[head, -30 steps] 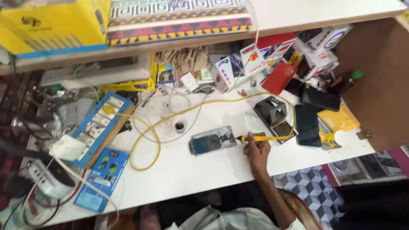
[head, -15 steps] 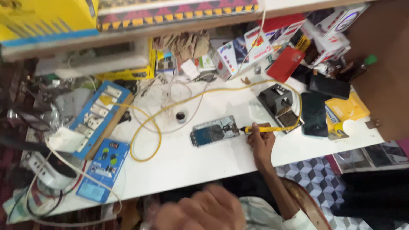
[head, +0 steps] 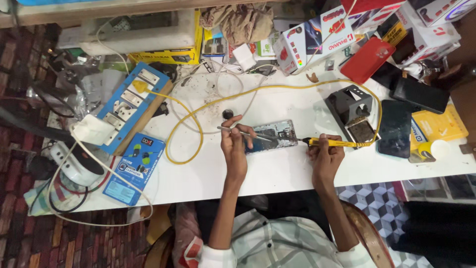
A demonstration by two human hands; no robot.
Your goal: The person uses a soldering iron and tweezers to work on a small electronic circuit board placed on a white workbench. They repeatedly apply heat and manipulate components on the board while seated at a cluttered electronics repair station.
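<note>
**Trainee:** Where does the opened phone (head: 270, 136) lie, and what holds it?

**Technician:** It lies flat on the white surface (head: 277, 173), near the front edge, about midway along it. The left hand (head: 234, 144) rests on its left end. The fingers (head: 241, 130) of that hand are closed around thin metal tweezers (head: 243, 133), whose tips reach over the exposed board.

**Trainee:** And the right hand (head: 325, 151)?

**Technician:** Its fingers are closed around the yellow soldering iron (head: 329, 143), tip pointing at the phone's right end. A yellow cord (head: 208, 106) runs back toward the switchboard (head: 130, 104) at the left edge.

**Trainee:** How should the phone handle?

**Technician:** Judged light, thin and rigid, but fragile with the back off. Grip the long side edges only; avoid the bare components. It may slide on the smooth surface, so steady one end.

**Trainee:** The iron?

**Technician:** Light and stiff. Hold the yellow grip, never the metal end. The black stand (head: 353, 106) sits just beside it.
</note>
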